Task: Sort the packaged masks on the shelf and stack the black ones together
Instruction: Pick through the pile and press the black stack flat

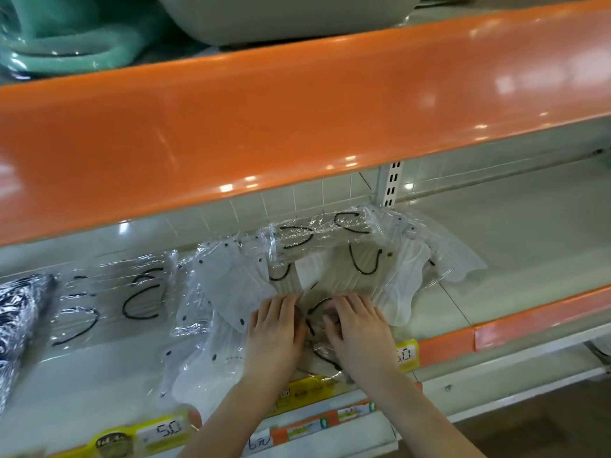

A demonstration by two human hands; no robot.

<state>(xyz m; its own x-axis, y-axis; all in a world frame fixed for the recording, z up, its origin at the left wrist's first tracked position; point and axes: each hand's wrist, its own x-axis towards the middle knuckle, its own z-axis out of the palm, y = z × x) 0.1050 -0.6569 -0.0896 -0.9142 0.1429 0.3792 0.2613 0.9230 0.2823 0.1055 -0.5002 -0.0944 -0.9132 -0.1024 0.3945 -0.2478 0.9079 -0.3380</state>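
Note:
Several clear-wrapped mask packs lie across the pale shelf. My left hand and my right hand rest side by side, palms down, on a wrapped pack with black ear loops near the shelf's front edge. Whether the fingers curl round it is unclear. A grey mask pack lies just left of my left hand. White mask packs fan out to the right. Another pack with black loops sits tilted behind. A flat pack with black loops lies at the left.
An orange shelf lip overhangs the masks. Yellow price tags line the front edge. A dark patterned item lies at the far left. The right part of the shelf holds nothing. Green plastic goods sit on the upper shelf.

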